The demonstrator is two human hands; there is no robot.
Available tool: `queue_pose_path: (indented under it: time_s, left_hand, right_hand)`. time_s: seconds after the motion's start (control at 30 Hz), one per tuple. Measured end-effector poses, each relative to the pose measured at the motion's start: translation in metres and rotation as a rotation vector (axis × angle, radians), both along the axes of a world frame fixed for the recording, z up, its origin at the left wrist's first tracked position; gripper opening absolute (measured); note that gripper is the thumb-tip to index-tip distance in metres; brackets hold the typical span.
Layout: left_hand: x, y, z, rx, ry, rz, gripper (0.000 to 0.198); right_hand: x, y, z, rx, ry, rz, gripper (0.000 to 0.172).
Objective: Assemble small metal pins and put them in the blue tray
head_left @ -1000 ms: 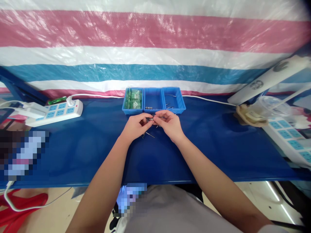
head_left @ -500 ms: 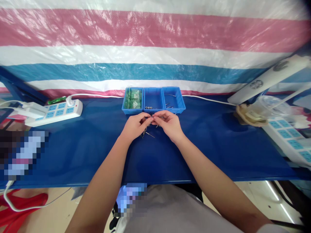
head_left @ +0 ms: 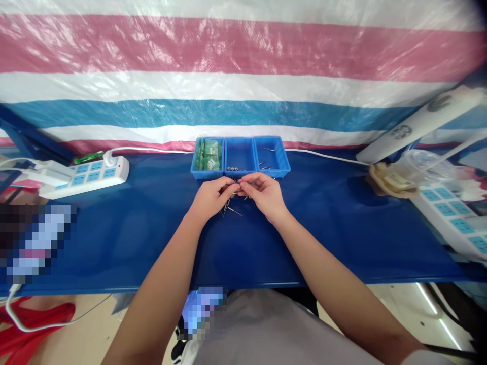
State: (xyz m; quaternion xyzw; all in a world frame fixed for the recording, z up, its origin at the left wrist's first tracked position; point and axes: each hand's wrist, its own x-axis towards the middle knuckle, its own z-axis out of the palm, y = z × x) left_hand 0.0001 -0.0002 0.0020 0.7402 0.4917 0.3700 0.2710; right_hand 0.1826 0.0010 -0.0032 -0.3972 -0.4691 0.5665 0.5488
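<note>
Both hands are meeting at centre of the blue table (head_left: pixel 133 238), just at 6 o'clock of the middle blue bin (head_left: pixel 239 157). Left hand (head_left: pixel 210 198) and right hand (head_left: pixel 264 194) are pinching fingertips together on one small metal part (head_left: pixel 235 187); both grips are closing on it, thumbs and forefingers touching across the part. The part is too small to identify beyond grey metal.

Thin metal pins (head_left: pixel 230 208) are lying on the table under the left hand's fingers, at 6 o'clock of the pinch point; some seem to be sticking out of the left fist, can't confirm.

Three bins are sitting side by side at 12 o'clock of the hands:
- left bin (head_left: pixel 207 158): holding green pieces
- middle bin: holding a short row of small metal pieces near its front wall
- right bin (head_left: pixel 272 154): holding a few loose pins

A white power strip (head_left: pixel 85 175) is sitting at 9 o'clock, well apart, with a white plug in it. A second power strip (head_left: pixel 452 213) is lying at 3 o'clock by the table edge, a clear plastic cup (head_left: pixel 422 167) lying near it. A striped tarp (head_left: pixel 243 76) is hanging behind the table.
</note>
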Motion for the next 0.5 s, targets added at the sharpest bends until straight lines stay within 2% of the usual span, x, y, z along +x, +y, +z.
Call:
queue_pose_path:
  time_s: [0.23, 0.5]
  left_hand:
    - [0.001, -0.001, -0.004, 0.047, -0.033, 0.002, 0.028]
    - [-0.001, 0.0, 0.0, 0.001, -0.001, -0.002, 0.033]
  right_hand:
    - [0.0, 0.003, -0.005, -0.001, -0.035, -0.033, 0.039]
    - [0.0, -0.003, 0.005, 0.019, -0.03, -0.001, 0.035]
